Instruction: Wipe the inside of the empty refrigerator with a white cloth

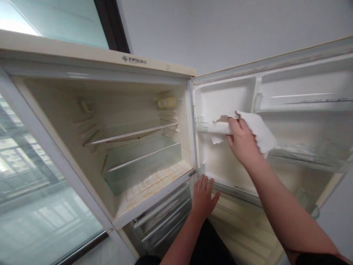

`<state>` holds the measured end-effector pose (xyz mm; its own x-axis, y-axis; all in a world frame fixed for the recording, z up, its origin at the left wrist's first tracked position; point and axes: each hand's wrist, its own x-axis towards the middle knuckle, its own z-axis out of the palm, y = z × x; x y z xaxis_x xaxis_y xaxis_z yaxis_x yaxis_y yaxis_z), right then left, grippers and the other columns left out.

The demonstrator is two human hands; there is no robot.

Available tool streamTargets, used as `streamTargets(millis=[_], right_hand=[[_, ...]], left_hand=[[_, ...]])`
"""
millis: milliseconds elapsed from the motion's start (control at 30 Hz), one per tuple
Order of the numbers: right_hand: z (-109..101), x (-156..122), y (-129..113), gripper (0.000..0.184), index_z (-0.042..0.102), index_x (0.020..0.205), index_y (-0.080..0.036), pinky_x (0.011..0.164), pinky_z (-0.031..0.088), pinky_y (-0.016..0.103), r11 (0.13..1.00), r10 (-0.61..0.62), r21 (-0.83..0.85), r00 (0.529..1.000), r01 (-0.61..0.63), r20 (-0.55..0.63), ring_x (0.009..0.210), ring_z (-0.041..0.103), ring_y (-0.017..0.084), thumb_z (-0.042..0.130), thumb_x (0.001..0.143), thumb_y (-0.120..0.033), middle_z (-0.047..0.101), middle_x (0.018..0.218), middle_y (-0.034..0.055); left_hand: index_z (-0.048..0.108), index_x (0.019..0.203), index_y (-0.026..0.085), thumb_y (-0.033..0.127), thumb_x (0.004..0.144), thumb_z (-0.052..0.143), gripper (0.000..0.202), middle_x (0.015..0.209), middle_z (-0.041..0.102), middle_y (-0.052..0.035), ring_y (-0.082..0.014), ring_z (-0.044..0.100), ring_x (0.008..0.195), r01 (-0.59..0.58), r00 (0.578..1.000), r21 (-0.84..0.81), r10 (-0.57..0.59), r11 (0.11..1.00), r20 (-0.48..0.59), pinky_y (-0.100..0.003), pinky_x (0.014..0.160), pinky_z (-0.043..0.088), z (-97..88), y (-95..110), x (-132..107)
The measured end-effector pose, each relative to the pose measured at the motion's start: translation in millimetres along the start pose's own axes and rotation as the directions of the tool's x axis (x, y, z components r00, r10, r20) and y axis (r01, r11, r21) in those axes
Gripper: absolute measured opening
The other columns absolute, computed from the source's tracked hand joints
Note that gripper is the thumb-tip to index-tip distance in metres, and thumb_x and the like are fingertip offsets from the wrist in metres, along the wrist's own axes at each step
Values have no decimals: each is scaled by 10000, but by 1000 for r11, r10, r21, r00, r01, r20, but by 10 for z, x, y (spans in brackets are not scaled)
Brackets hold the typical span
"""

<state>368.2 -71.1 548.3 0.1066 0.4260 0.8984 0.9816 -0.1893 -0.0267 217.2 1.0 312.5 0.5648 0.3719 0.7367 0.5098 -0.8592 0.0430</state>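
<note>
My right hand (244, 141) is closed on a white paper towel (259, 129) with ragged edges. Part of the towel lies over the small clear door shelf (202, 127), and the rest spreads out to the right of my knuckles. Behind both is the white inner side of the open refrigerator door (228, 162). Lower down, my left hand (203, 195) has its fingers spread at the door's bottom corner, close to the hinge. Nothing shows in that hand, and whether its fingertips touch the door edge I cannot tell.
On the left, the refrigerator compartment (154, 189) holds a glass shelf (132, 137) and a clear drawer (146, 162); its floor has yellowish stains. Transparent freezer drawers (165, 217) sit below. More clear door shelves (303, 103) are at the right. A second open door shows underneath (245, 221).
</note>
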Motion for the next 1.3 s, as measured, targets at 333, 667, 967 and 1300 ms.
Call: streamTargets(millis=[333,667,967,1300], right_hand=[[-132,-101,-1,471,443,1360,-122,965,456,508,983,-50,-178,998,54,29,1203,495,354,409,891,-149,454,1354,231],[82,1,-288,473,442,1360,-121,929,489,453,999,29,-39,999,-28,41,1166,541,320,355,896,-101,459,1399,235],[230,572,-727,311,595,1138,-84,888,479,440,992,-25,-114,959,60,282,1034,600,323,517,900,-267,616,1124,226],[251,734,-815,422,604,1212,-72,814,486,392,982,-82,-122,907,145,413,995,636,312,596,900,-357,617,1178,242]], left_hand=[[526,1334,176,441,902,609,514,1368,555,-158,-340,452,1361,42,999,-22,-43,999,-13,-517,1061,446,31,58,14],[521,1329,176,435,900,606,509,1381,539,-161,-347,436,1376,49,999,-34,-49,998,-10,-525,1063,447,12,27,-16],[523,1321,174,425,890,617,508,1370,547,-165,-341,436,1377,40,999,-48,-41,998,-18,-520,1071,446,-15,15,-14],[502,1349,184,431,884,616,538,1403,524,-156,-332,404,1410,52,998,-68,-50,996,25,-504,1093,429,-60,-25,-40]])
